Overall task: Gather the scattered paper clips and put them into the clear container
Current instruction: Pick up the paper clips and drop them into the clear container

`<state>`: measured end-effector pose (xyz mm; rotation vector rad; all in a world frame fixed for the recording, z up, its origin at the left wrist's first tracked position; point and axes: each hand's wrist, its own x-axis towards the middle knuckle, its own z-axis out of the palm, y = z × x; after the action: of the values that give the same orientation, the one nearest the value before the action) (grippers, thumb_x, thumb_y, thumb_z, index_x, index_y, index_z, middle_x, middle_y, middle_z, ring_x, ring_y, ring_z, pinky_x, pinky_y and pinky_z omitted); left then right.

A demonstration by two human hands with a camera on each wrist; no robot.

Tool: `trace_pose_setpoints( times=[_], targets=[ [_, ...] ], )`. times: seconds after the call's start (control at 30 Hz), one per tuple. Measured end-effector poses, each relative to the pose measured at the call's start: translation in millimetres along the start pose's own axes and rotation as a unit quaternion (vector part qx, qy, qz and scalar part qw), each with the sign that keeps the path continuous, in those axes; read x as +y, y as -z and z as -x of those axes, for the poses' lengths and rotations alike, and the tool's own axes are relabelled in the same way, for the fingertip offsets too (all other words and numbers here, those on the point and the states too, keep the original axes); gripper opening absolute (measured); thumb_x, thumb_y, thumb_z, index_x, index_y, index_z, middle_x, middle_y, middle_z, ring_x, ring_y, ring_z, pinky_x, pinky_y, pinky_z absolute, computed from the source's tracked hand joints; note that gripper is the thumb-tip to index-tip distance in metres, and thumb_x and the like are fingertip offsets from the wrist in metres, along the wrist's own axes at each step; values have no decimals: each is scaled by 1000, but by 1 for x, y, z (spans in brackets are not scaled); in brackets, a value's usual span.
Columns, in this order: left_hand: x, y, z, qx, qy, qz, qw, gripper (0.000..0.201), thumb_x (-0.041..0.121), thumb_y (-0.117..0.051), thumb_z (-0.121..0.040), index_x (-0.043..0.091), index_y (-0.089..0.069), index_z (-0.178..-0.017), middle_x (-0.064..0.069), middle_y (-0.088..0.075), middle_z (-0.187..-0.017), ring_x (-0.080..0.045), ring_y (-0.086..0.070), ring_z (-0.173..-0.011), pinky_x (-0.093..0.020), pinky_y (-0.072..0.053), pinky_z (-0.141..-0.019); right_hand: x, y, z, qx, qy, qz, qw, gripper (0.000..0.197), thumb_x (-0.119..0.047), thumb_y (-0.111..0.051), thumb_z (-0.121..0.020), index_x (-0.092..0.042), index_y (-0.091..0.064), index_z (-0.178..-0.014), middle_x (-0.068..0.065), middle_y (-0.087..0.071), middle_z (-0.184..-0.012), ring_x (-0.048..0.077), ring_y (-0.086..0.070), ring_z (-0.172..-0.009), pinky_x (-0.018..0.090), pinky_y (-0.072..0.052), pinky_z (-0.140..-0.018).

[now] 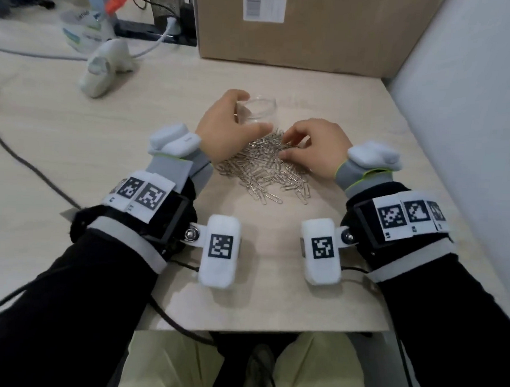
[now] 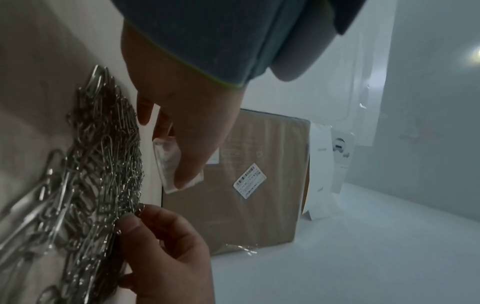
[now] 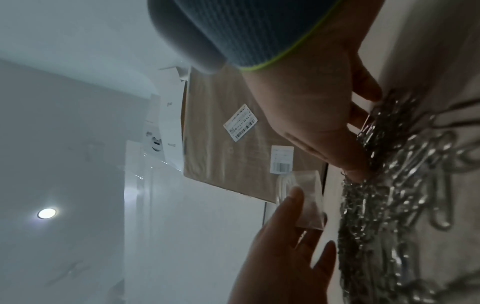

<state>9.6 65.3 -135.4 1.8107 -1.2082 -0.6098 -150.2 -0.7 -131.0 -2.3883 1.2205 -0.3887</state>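
left hand (image 1: 226,124) wraps fingers + thumb round the clear container (image 1: 259,111), likely to steady it so clips can go in. it sits on the desk (image 1: 274,267) just far of the paper clips (image 1: 263,167), so the carry is short. right hand (image 1: 314,147) is curled down on the pile's right-far edge, fingertips pinching at clips. counts: 1 container, 2 hands, clips too many + tangled to count. container looks empty. cardboard box (image 1: 313,29) stands far behind.

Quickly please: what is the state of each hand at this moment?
Left hand: holds the container.
Right hand: fingers curled, pinching paper clips from the pile.
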Motion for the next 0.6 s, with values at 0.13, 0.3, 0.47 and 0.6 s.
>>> trace_pose_setpoints(
  times=[0.13,0.3,0.47,0.6],
  targets=[
    [-5,0,-5,-3,-5,7,1000,69,38,-74,-74,17,-45,-132,0,-60,-114,-15,-60,-102,-33,-48,-96,1,-3,-7,12,21,13,1000,16,-21,-69,-78,-18,-69,-94,3,-68,-94,11,-51,-76,21,-34,-68],
    [-6,-5,-3,-11,-12,-6,1000,77,47,-71,-66,20,-44,-133,4,-59,-112,-14,-58,-104,-30,-46,-95,1,-1,-4,60,23,-24,998,16,-21,-73,-75,-17,-74,-90,2,-71,-86,12,-58,-79,22,-42,-74],
    [-4,-6,0,-5,-23,-30,999,83,47,-69,-63,19,-42,-136,0,-59,-115,-15,-56,-108,-30,-43,-99,4,1,-1,155,1,-139,978,11,-20,-75,-72,-16,-76,-83,0,-71,-73,8,-61,-67,22,-48,-72],
    [-1,-9,5,-42,-42,-56,997,91,56,-66,-56,27,-41,-138,7,-58,-113,-14,-56,-112,-38,-40,-105,0,6,-1,247,7,-299,922,12,-19,-75,-72,-18,-75,-83,-3,-69,-70,6,-60,-65,27,-54,-70]
  ],
)
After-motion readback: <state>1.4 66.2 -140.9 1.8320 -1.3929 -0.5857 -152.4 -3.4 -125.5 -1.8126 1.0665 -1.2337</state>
